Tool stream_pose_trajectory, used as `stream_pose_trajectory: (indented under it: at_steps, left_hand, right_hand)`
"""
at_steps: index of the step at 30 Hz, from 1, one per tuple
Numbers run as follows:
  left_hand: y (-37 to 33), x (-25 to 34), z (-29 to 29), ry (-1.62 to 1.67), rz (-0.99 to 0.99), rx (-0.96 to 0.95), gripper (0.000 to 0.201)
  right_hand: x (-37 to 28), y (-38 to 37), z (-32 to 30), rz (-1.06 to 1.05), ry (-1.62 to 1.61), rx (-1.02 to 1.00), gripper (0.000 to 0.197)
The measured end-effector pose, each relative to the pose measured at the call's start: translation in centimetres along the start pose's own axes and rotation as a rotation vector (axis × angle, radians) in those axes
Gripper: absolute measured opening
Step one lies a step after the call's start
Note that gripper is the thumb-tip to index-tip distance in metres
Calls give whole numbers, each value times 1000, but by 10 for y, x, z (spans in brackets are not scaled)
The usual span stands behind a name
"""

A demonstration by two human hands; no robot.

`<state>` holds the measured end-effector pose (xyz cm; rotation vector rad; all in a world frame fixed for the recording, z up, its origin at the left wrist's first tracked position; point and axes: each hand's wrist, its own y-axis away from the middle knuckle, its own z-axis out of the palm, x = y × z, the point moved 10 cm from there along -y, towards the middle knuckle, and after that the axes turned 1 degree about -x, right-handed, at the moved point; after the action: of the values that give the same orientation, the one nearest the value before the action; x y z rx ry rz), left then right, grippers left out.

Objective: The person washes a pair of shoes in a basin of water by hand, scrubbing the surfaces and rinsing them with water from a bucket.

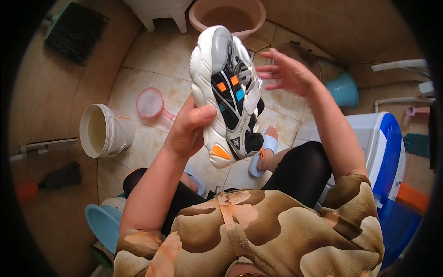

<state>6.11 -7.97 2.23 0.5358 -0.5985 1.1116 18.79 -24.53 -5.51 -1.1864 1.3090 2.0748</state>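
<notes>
Holding one sneaker in left hand, right hand open; one white bucket

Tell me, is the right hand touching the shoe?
Cannot tell. In the head view the right hand is spread open beside the shoe, its fingertips at the laces with no plain gap or contact; the left hand holds the shoe.

The sneaker sits in the left hand, with the right hand just right of it. Left of the sneaker (down on the floor) stand the scoop and bucket; the basin lies beyond.

packages: none | labels: none | signs/screens: none (anywhere in view)
</notes>
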Motion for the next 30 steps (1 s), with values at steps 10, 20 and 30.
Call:
stream_pose_trajectory:
  at_steps: [10,20,30]
  left_hand:
    - [24,28,4,56,124,-40,67]
    - [32,36,-32,55,145,-36,59]
    - [8,20,-32,-110,273,93,74]
  right_hand:
    - [-13,56,127,-316,-591,-100,59]
    - [-45,63,87,-465,-593,-157,59]
    - [-34,40,128,-455,-156,-44,45]
